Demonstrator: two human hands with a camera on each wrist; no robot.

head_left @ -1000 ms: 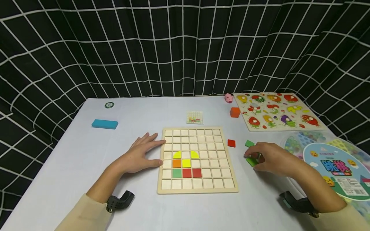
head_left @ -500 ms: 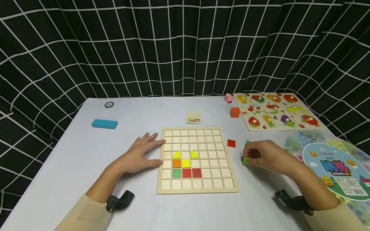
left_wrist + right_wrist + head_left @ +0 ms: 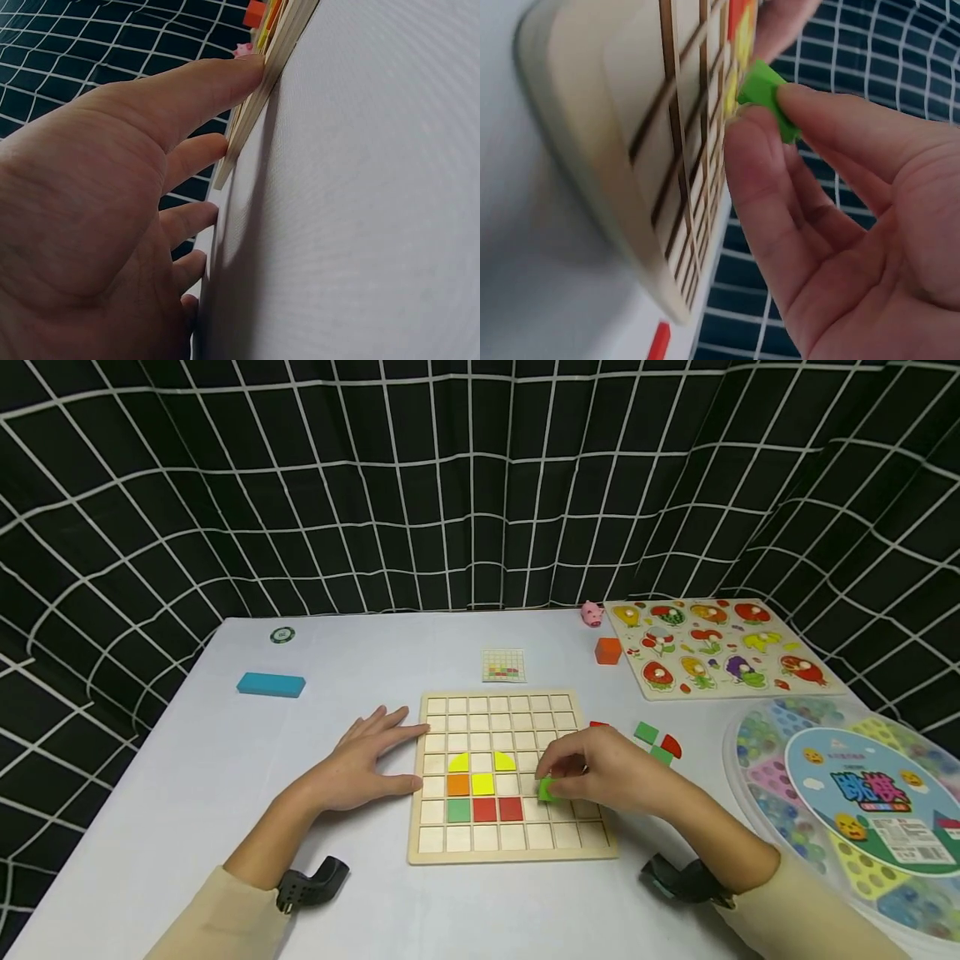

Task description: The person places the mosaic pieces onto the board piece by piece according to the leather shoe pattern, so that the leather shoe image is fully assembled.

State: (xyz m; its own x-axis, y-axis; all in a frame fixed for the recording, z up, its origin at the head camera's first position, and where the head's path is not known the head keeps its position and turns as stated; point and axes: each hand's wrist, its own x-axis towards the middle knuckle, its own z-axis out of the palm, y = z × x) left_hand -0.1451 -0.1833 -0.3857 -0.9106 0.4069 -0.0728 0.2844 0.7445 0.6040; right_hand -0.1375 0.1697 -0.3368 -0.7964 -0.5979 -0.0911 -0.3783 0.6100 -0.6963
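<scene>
A wooden grid board (image 3: pixel 510 860) lies on the white table. Set in its cells are a green square (image 3: pixel 458 811), two red squares (image 3: pixel 485 810), an orange square (image 3: pixel 458 785), a yellow square (image 3: pixel 483 784) and two yellow quarter-rounds (image 3: pixel 505 762). My left hand (image 3: pixel 367 768) rests at the board's left side, fingers spread, its thumb touching the wooden edge. Over the board's right half, my right hand (image 3: pixel 607 768) pinches a green tile (image 3: pixel 765 94) between thumb and fingers. The tile is tilted, and the cells beneath that hand are hidden.
Loose green tiles (image 3: pixel 647 732) and a red quarter-round (image 3: pixel 672 746) lie right of the board. Behind it is a small pattern card (image 3: pixel 504 666). A fruit puzzle (image 3: pixel 720 652), orange cube (image 3: pixel 608 651), pink pig (image 3: pixel 592 613), round game box (image 3: pixel 870 802) and blue block (image 3: pixel 271 685) stand around.
My right hand has picked a green tile from the loose ones at the right and carried it left over the board. The left hand stays in place.
</scene>
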